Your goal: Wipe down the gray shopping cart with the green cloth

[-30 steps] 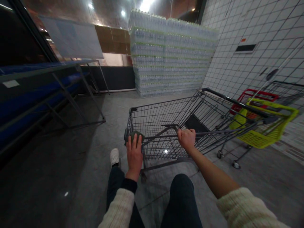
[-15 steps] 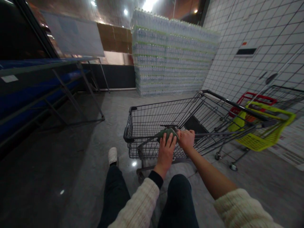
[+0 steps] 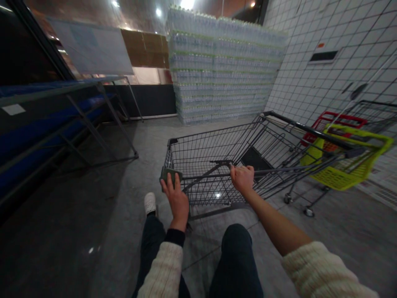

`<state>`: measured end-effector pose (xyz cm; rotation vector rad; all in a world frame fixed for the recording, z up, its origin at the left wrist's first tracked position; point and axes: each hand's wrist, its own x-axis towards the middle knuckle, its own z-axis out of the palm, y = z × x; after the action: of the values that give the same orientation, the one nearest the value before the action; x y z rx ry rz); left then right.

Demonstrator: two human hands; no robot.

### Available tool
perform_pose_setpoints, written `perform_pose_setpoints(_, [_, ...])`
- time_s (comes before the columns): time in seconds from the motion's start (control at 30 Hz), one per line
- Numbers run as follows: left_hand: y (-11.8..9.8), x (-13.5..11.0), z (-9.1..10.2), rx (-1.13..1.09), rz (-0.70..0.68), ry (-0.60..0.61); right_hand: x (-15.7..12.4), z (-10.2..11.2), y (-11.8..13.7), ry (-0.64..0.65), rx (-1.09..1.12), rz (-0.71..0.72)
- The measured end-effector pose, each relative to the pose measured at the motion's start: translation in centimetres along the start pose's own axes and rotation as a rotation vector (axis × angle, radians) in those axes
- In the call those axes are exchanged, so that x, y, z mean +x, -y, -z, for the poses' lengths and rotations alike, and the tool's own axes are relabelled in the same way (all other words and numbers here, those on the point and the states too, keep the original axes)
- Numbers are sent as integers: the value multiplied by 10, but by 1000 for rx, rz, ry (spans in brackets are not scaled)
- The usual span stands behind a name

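A grey wire shopping cart (image 3: 211,142) stands in front of me, its push handle to the right. My left hand (image 3: 176,198) presses a dark green cloth (image 3: 169,174) over the near front corner of the cart's basket, with the fingers laid across it. The cloth's folds are partly hidden under those fingers. Further right along the same near rim, my right hand (image 3: 242,179) is wrapped round the top rail. A dark strap-like bar (image 3: 206,171) runs inside the basket between the two hands.
Shrink-wrapped water bottles (image 3: 223,70) are stacked high at the back. On the left stands a metal-framed table (image 3: 102,89). A yellow basket (image 3: 344,174) and a red basket (image 3: 322,120) are at the right, near a tiled wall (image 3: 313,33).
My left hand has slid the green cloth leftward along the near rim, from beside my right hand to the front corner. The right hand keeps its hold on the rail.
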<state>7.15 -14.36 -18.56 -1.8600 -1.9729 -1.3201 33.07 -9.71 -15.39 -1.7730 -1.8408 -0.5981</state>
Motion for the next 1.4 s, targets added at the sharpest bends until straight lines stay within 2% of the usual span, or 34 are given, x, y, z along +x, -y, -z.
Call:
perform_pose_setpoints(0.23, [-102,-25,-45,-48,-277,198,1,0,0,-5,3,5])
perform_pose_setpoints(0.3, [-118,-31,-51,-36,-377,241,1,1,0,-1,1,8])
perform_pose_setpoints(0.33, [-119,-33,-51,-28,-423,252,0,1,-1,-1,1,10])
perform_pose_setpoints(0.37, [-116,-33,-50,-17,-452,252,0,1,-1,-2,2,11])
perform_pose_setpoints(0.43, [-95,-30,-43,15,-431,222,-1,1,-1,-7,5,5])
perform_pose_setpoints(0.6, [-10,-7,-5,117,-107,90,-1,0,-2,-6,17,-7])
perform_pose_setpoints(0.7, [17,6,11,116,-34,60,-1,-2,-1,-7,18,-11])
perform_pose_setpoints(0.8, [7,10,7,54,-22,53,0,-4,0,-9,18,-18])
perform_pose_setpoints(0.9, [-32,3,-13,7,-84,117,0,-4,1,-2,20,-22])
perform_pose_setpoints(1.03, [-94,-15,-42,-17,-258,210,1,-2,0,11,10,-7])
perform_pose_setpoints(1.13, [-117,-25,-52,-26,-447,254,1,0,-1,24,5,14])
perform_pose_setpoints(1.2, [-112,-26,-50,-16,-530,255,0,1,-2,18,6,15])
perform_pose_setpoints(1.27, [-89,-24,-42,15,-521,225,0,1,-2,4,11,12])
perform_pose_setpoints(1.4, [-20,-11,-12,99,-291,104,-2,0,-3,-4,13,13])
